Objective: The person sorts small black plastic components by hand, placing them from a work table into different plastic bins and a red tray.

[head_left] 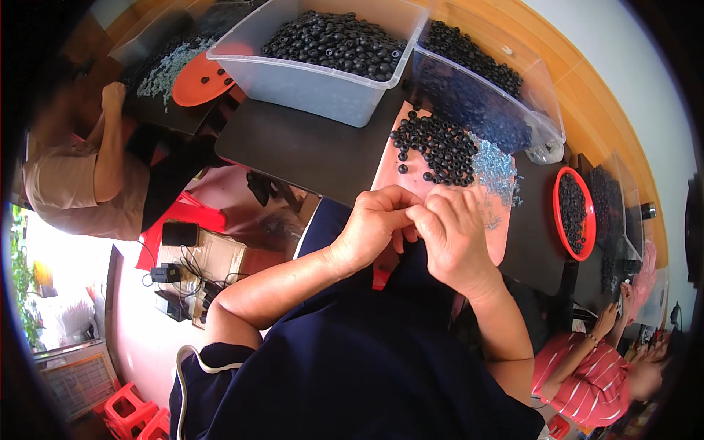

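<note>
Left hand (pixel 372 224) and right hand (pixel 456 238) pinched closed, contents hidden, by the pink sheet (pixel 499 240).
On the sheet lie round black beads (pixel 444 155) and translucent bluish pieces (pixel 494 169).

Your garment (pixel 352 367) is dark navy with pale piping. Before you, the round beads (pixel 440 147) are black and the small pieces (pixel 495 167) translucent pale blue, against a plain pink board (pixel 499 240) on a blackish tabletop (pixel 308 143). To your right, the oval tray (pixel 581 256) is orange-red; a co-worker's shirt (pixel 583 389) is red, striped white. To your left, another's top (pixel 66 183) is plain tan.
</note>
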The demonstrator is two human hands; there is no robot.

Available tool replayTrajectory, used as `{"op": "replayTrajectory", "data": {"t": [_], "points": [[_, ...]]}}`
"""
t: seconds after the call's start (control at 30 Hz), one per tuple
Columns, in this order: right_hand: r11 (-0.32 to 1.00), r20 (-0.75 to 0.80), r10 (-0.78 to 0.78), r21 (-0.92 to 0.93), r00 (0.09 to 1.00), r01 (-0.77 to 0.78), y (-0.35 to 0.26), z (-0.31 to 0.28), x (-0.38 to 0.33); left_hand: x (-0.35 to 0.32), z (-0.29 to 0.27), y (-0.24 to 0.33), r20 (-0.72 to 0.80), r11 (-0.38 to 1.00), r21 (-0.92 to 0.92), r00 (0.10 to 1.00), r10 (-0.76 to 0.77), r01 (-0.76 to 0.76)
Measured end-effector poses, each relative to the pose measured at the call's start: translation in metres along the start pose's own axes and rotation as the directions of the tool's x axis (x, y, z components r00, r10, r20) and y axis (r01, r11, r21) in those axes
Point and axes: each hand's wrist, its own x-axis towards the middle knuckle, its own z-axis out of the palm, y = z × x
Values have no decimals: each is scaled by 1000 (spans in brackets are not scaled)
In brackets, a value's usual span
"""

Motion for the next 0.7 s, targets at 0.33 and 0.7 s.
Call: {"op": "replayTrajectory", "data": {"t": [0.33,0.7], "points": [[945,-66,256,-191,964,-264,91,36,21,12,-8,-7,-59,997,-23,996,68,-69],[939,17,289,-202,957,-279,90,44,26,9,-11,-14,12,989,4,989,148,-148]]}}
